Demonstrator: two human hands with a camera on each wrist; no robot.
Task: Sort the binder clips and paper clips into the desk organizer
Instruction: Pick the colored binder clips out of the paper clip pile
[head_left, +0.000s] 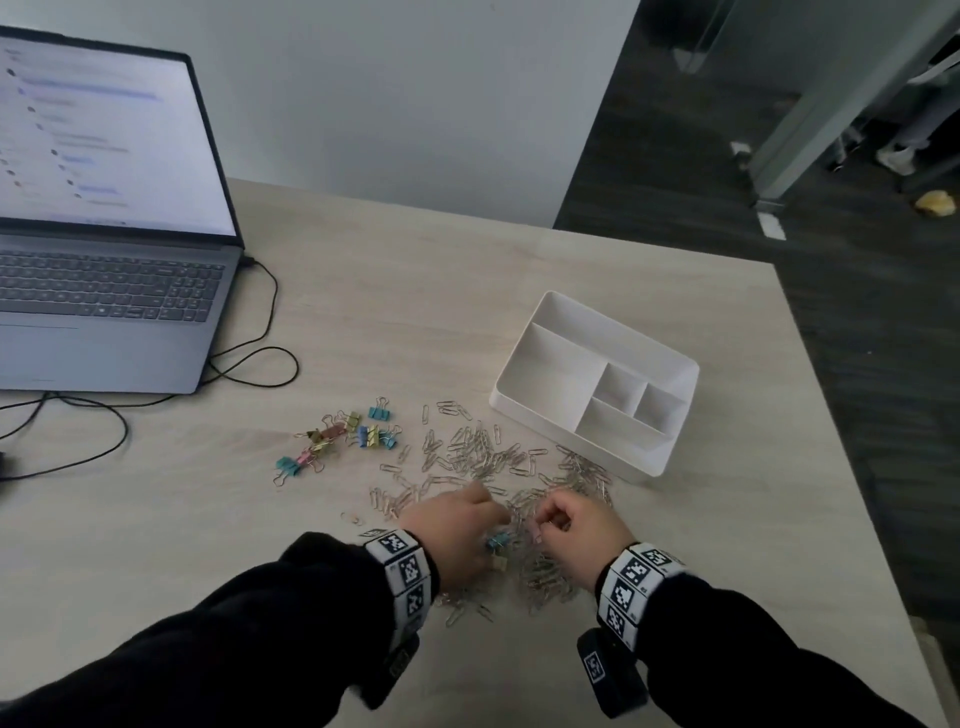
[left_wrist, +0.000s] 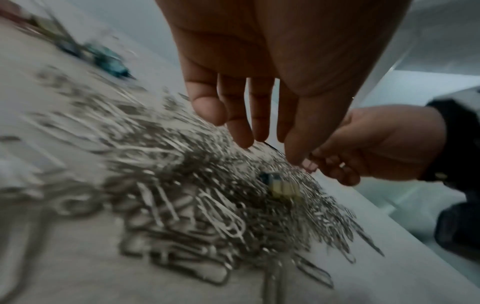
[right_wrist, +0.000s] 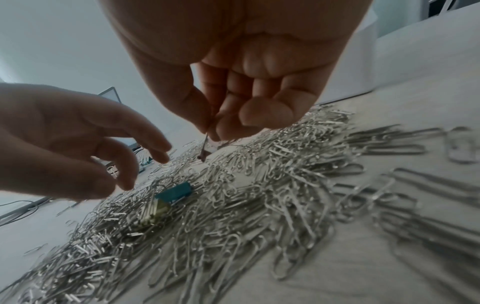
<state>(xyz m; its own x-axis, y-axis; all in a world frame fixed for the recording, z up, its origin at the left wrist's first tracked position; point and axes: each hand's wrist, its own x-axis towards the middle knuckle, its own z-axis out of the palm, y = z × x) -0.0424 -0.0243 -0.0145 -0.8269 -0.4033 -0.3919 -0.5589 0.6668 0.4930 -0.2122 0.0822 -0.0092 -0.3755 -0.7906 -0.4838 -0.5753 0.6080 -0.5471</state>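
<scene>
A big messy pile of silver paper clips (head_left: 498, 467) is spread across the lower middle of the head view. The right hand (head_left: 582, 530) is held over it, thumb and forefinger pinched on a small pink binder clip (right_wrist: 203, 153). The left hand (head_left: 457, 530) is hovered alongside, fingers loose and apart, nothing gripped. A teal binder clip (right_wrist: 176, 193) is sat in the pile. The white desk organizer (head_left: 524, 364) is seen right of center, a bunch of colored binder clips (head_left: 345, 439) to its left.
</scene>
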